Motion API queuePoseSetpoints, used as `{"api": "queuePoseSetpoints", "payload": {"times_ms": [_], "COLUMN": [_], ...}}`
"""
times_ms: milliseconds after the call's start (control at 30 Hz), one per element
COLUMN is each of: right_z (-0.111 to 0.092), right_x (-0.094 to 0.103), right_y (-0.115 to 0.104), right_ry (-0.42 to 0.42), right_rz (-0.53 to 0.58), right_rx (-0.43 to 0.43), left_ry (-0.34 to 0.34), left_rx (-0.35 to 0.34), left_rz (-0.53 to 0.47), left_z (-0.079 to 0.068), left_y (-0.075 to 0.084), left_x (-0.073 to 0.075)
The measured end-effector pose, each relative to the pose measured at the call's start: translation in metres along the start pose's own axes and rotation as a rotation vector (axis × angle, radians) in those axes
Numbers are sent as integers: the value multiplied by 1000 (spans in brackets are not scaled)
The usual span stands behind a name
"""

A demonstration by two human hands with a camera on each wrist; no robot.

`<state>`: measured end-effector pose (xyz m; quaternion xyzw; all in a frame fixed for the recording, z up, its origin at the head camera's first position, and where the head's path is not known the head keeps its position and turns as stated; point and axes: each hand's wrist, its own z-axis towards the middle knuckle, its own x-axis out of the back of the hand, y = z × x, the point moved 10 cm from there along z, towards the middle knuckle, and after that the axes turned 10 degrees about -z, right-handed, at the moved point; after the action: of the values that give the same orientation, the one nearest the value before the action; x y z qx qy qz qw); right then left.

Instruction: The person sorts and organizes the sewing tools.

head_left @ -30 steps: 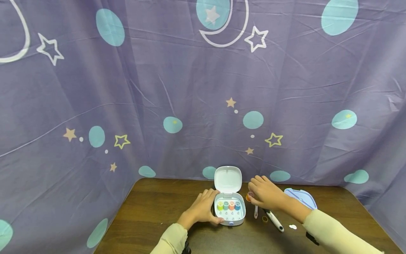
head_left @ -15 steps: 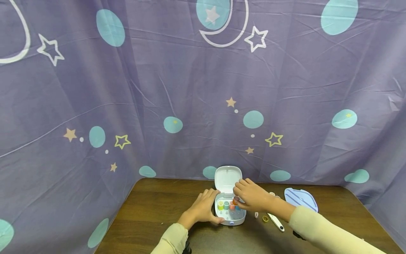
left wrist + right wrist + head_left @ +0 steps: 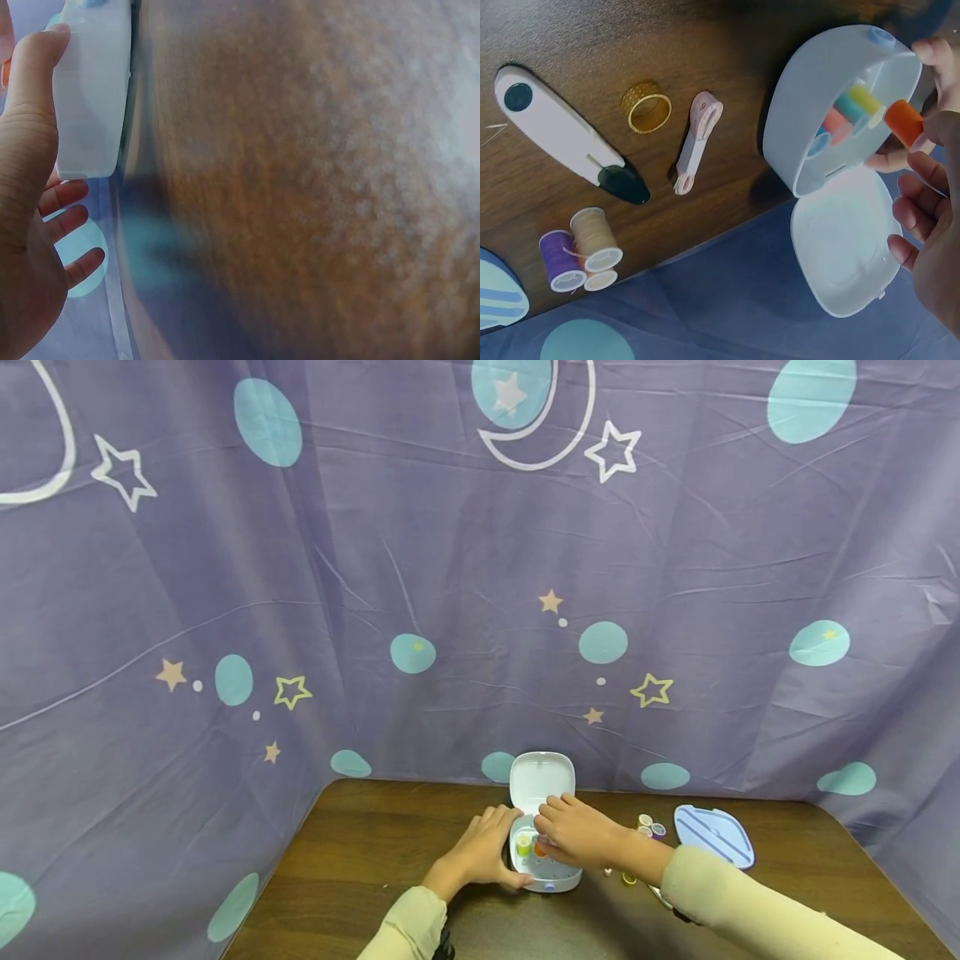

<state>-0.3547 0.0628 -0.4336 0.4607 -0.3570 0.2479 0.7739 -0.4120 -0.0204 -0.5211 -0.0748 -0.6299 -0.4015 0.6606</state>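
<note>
A white sewing box (image 3: 799,105) stands on the table with its lid (image 3: 845,247) folded back. My left hand (image 3: 480,853) grips it by the left side, thumb at the front corner and fingers toward the back. In the left wrist view the thumb (image 3: 37,71) lies against the box wall. My right hand (image 3: 576,833) pinches an orange thread spool (image 3: 904,123) between thumb and fingers, just over the tray. Inside stand yellow (image 3: 865,101), teal (image 3: 853,110), pink (image 3: 836,126) and blue (image 3: 819,143) spools in a row; the right hand covers most of them in the head view.
Right of the box lie a folded tape measure (image 3: 696,142), a gold thimble ring (image 3: 648,112) and white thread snips (image 3: 551,127). Behind them are purple (image 3: 561,255) and beige (image 3: 594,234) spools with another pale one. A light blue tray (image 3: 712,837) lies farther right.
My right hand has carried the orange spool from the table right of the box leftward over the tray, then farther left toward the yellow spool. The left hand has stayed on the box.
</note>
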Motion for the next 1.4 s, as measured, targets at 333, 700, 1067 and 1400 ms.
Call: {"api": "queuePoseSetpoints", "payload": {"times_ms": [333,700,1067,1400], "right_z": [7,10,14,14], "right_x": [-15,-24,-29,-33], "right_y": [-10,-19,-24,-28], "right_ry": [-78,-88,-94,-73], "right_rz": [15,-32,-34,-77], "right_rx": [25,59,77,79], "left_ry": [-9,-16,-6,1], "left_rx": [5,16,6,-5], "left_rz": [-10,-10,-7,-5], "left_z": [-1,-1,-1,-2], "left_y": [-1,0,1,4], "left_x": [0,0,1,3]}}
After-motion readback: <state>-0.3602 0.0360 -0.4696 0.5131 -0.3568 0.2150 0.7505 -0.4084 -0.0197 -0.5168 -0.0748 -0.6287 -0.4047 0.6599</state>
